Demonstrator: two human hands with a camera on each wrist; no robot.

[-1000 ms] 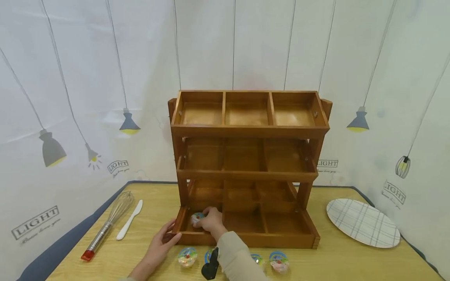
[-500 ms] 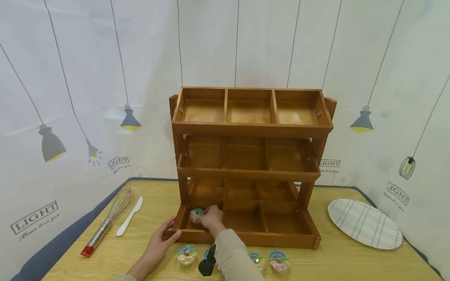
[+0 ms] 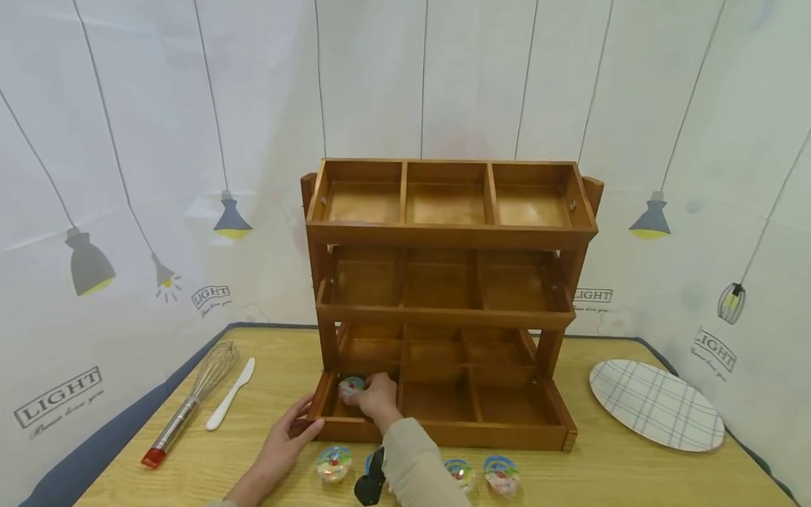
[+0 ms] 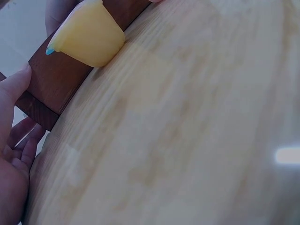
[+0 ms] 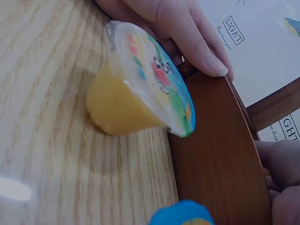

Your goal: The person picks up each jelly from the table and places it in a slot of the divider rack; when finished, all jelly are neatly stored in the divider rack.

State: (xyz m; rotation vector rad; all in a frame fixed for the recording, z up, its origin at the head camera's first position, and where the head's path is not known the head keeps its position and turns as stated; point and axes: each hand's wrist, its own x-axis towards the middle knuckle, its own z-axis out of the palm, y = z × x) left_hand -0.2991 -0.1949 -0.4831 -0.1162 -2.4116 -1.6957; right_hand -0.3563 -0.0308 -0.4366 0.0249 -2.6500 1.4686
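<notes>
A jelly cup (image 3: 351,389) with a printed lid lies tilted in the bottom tray's left compartment of a brown wooden three-tier shelf (image 3: 443,434). My right hand (image 3: 379,398) reaches over the front board and pinches its right side; in the right wrist view that board partly hides the hand (image 5: 283,176). My left hand (image 3: 281,447) grips the shelf's front left corner, thumb on the front board and fingers round the side. Close by, a yellow jelly cup (image 4: 89,37) rests on the table in the left wrist view.
Several jelly cups stand before the shelf, among them one at the left (image 3: 334,463) and one at the right (image 3: 502,475); my right sleeve partly covers others. A whisk (image 3: 196,401) and a white knife (image 3: 231,394) lie left, a checked plate (image 3: 655,405) right.
The jelly cup in the compartment has shifted slightly left and back, with my right hand staying on it. My left hand keeps its grip on the corner. The head view has moved a little.
</notes>
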